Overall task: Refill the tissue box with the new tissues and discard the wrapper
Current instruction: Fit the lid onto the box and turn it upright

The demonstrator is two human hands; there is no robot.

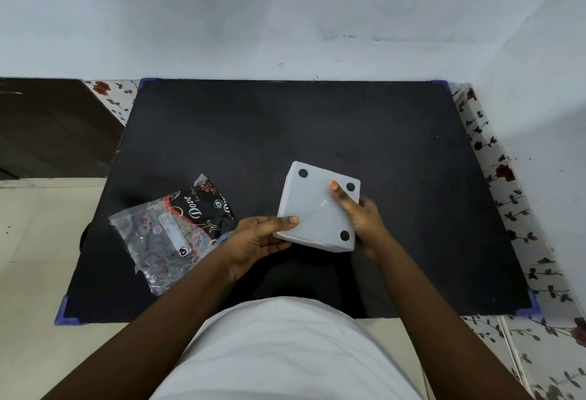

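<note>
Gripping the upturned tissue box [317,209] over the tabletop [317,120], our left hand [257,241] and right hand [361,218] each keep a closed grip on its sides; the tissue pack [177,231] lies beside.

A single head-worn wide-angle camera looks steeply down and forward from above the person's torso. The black table [285,120] fills the middle of the frame, close below; the wall [285,12] spans the top, and tiled floor [38,225] shows at left and lower right.
</note>
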